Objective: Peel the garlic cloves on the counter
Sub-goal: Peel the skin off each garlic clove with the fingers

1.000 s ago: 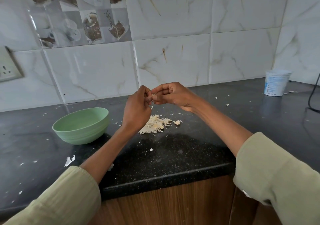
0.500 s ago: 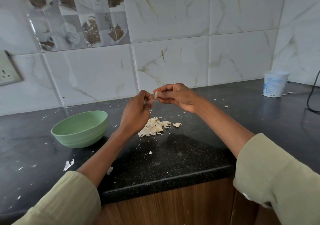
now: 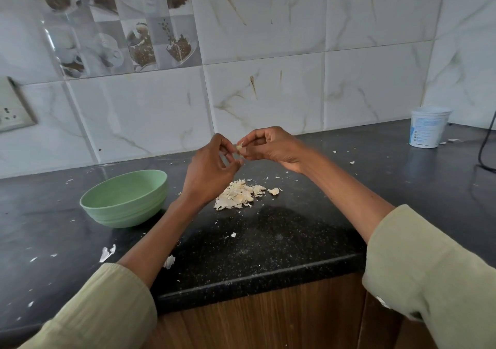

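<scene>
A small pale garlic clove [image 3: 239,148] sits raised above the counter [image 3: 281,230], pinched at fingertips. Below it, a heap of papery white garlic skins [image 3: 237,194] lies on the dark speckled surface.

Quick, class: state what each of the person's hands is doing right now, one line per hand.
Left hand: fingers curled, nothing clearly held; cannot tell.
Right hand: fingertips pinch a garlic clove above the pile of peels.
</scene>
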